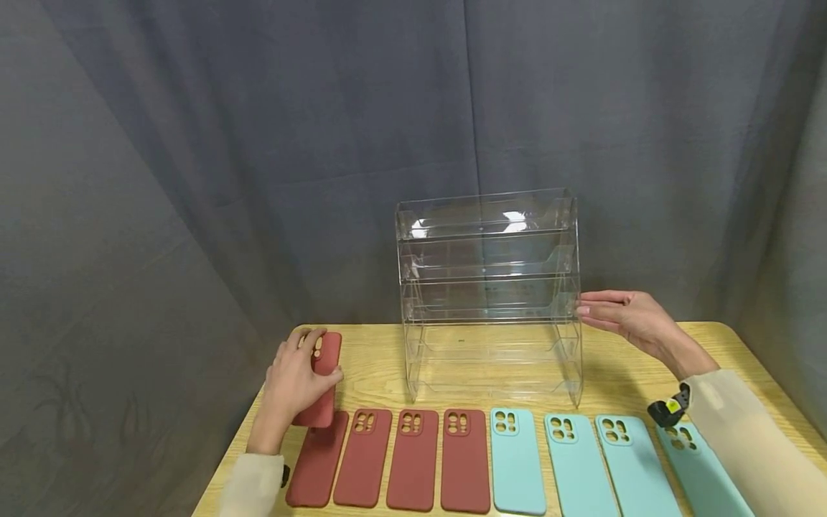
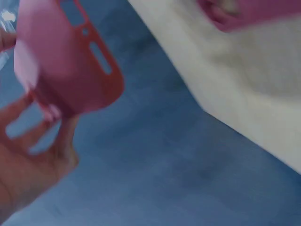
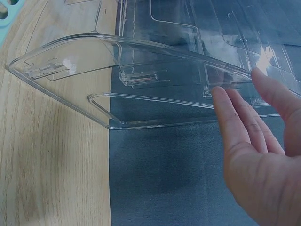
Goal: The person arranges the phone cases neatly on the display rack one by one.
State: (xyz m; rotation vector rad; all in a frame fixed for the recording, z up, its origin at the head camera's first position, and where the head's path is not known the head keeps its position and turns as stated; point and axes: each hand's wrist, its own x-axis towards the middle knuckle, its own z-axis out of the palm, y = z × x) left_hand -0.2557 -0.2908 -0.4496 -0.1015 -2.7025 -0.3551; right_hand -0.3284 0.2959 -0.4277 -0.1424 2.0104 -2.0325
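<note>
Left hand grips a red phone case, there at eight o'clock from the clear rack; right hand, fingers straight, thumb apart, right at the rack's three o'clock side

The person's left sleeve and right sleeve are plain cream, both ending near the wrist. A small black device with a bright yellow patch sits at the right wrist; a black piece shows beside the left. The left hand and right hand are bare.
</note>
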